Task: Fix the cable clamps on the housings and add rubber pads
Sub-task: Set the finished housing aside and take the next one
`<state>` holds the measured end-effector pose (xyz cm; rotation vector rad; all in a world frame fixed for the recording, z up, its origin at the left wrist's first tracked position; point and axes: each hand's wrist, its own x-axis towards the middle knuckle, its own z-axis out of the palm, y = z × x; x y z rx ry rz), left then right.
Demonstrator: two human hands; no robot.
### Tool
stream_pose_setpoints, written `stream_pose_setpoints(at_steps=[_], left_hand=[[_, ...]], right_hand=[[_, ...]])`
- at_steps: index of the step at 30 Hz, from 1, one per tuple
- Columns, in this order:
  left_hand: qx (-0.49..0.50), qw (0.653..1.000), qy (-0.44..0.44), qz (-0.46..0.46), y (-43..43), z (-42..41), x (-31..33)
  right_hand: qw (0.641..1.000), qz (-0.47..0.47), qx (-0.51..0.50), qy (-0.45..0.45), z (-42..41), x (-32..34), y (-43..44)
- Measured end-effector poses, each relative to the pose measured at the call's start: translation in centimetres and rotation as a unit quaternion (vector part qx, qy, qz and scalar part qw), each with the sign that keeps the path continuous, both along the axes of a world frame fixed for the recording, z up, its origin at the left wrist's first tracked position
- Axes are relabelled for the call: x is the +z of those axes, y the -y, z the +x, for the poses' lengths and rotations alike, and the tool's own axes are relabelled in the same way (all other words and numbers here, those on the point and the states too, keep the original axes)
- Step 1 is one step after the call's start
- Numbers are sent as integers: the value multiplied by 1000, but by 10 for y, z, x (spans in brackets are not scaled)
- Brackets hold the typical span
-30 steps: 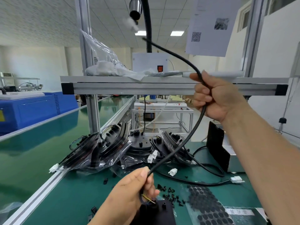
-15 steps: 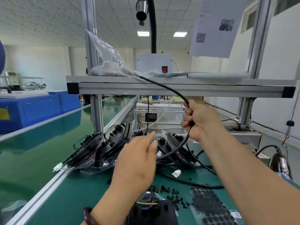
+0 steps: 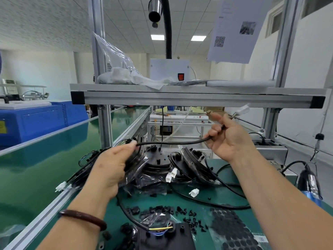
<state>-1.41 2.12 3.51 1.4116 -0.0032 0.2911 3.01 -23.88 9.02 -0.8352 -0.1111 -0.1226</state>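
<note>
A black cable (image 3: 173,142) stretches level between my two hands above the bench. My left hand (image 3: 111,166) pinches its left part, and from there it drops to a black housing (image 3: 165,237) at the bottom edge, where coloured wires show. My right hand (image 3: 228,139) grips the cable near its far end, whose white connector (image 3: 242,110) sticks out past my fingers. Small black cable clamps (image 3: 162,210) lie scattered on the green mat. A sheet of round black rubber pads (image 3: 232,230) lies to the right of the housing.
Several bagged black housings (image 3: 158,159) with white plugs lean in a row behind my hands. An aluminium shelf beam (image 3: 180,98) crosses overhead. A blue-tipped tool (image 3: 309,184) hangs at the right. The bench rail (image 3: 54,208) runs along the left, beside a green conveyor.
My right hand came down from shelf height to chest height and slid toward the cable's end. My left hand rose from the housing and took the cable, now pulled level.
</note>
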Motion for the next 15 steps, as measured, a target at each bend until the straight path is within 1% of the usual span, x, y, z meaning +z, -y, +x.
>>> stream_pose_setpoints(at_steps=[3,5,7,8,10,13,15], left_hand=[[52,989,-49,-132,-17,12,-10],[56,977,-64,-193,-21,16,-15],[45,969,-68,-233,-21,17,-17],[38,969,-64,-235,-22,17,-18],[30,974,-57,-219,-24,18,-20],[25,979,-44,-198,-27,18,-21],[14,986,-32,-165,-28,17,-20]], right_hand=[[999,-22,-3,29,1,-5,10],[997,-61,-10,36,1,-9,13],[994,-103,-24,30,2,-10,14],[994,-104,-22,27,2,-11,14],[997,-70,-17,13,4,-11,15],[998,-53,-39,-8,7,-11,22],[998,-32,-53,-2,11,-7,30]])
